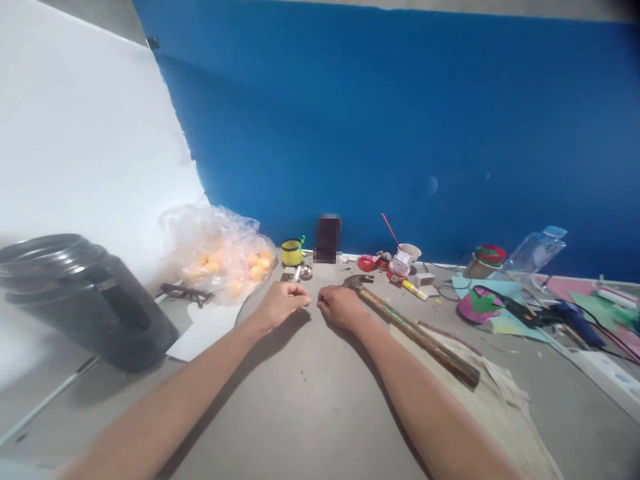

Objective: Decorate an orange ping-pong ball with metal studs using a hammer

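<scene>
My left hand is over the grey table with thumb and fingertips pinched together. Whatever may be between them is too small to make out. Close to its right, my right hand rests low at the tabletop, fingers curled in; its fingertips are partly hidden, so I cannot see what they hold. A claw hammer with a worn wooden handle lies just right of that hand, its head near the knuckles. Beyond my left hand are a small round metallic item and a short white stick-like piece.
A large dark bottle leans at the left, near glasses and a plastic bag of orange fruit. A yellow cup stands at the back. Cloth, a glue gun and a power strip occupy the right.
</scene>
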A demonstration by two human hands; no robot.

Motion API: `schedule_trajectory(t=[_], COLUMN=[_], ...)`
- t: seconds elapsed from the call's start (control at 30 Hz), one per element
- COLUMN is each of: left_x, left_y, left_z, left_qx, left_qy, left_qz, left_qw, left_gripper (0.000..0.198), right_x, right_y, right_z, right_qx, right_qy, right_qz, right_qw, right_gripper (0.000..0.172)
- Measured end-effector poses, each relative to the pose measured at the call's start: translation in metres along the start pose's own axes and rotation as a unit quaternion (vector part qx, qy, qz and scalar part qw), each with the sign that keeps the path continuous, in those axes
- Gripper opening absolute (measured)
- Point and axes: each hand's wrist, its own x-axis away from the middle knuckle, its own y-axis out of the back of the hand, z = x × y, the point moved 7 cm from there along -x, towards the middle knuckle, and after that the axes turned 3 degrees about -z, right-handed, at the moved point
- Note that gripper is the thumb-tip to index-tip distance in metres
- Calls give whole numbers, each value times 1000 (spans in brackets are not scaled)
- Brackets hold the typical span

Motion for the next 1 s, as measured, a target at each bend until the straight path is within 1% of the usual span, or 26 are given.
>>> schedule_trajectory(t=[0.07,0.13,0.17,0.23,0.3,0.37,0.43,0.47,0.6,0.7,0.8,0.93,1.0], left_x=[5,6,5,4,3,4,6,6,8,8,7,7,8], left_y=[-11,-17,-18,-17,-14,-12,-10,-10,-10,-10,-11,-13,-12], left_z=[2,6,8,12,15,18,19,19,19,19,22,24,23], left_qx=[32,52,53,44,41,50,58,59,65,71,80,93,91], left_qy=[9,17,15,0,-13,-18,-19,-19,-21,-31,-35,-22,-19], left_qz=[2,-3,-7,-18,-25,-28,-29,-28,-20,-30,-41,-38,-35], left_qw=[999,998,998,999,999,998,998,998,997,997,995,995,995], left_gripper=[12,15,17,21,24,24,23,23,20,16,15,17,19], right_x=[2,5,5,6,5,4,3,3,5,5,4,3,3], right_y=[1,1,1,2,3,3,2,2,-1,-3,-4,-3,-2], right_z=[0,1,1,2,2,5,8,8,8,6,6,6,6], right_qx=[-2,-16,-39,-126,-245,-341,-399,-414,-425,-423,-412,-389,-392], right_qy=[-3,-8,-11,-21,-28,-26,-20,-21,-43,-53,-53,-50,-52], right_qz=[-2,-6,-13,-37,-65,-71,-64,-59,-39,-33,-43,-73,-86], right_qw=[1000,1000,999,991,967,937,915,908,903,904,909,917,915], right_gripper=[20,19,18,15,15,17,18,17,18,19,18,17,16])
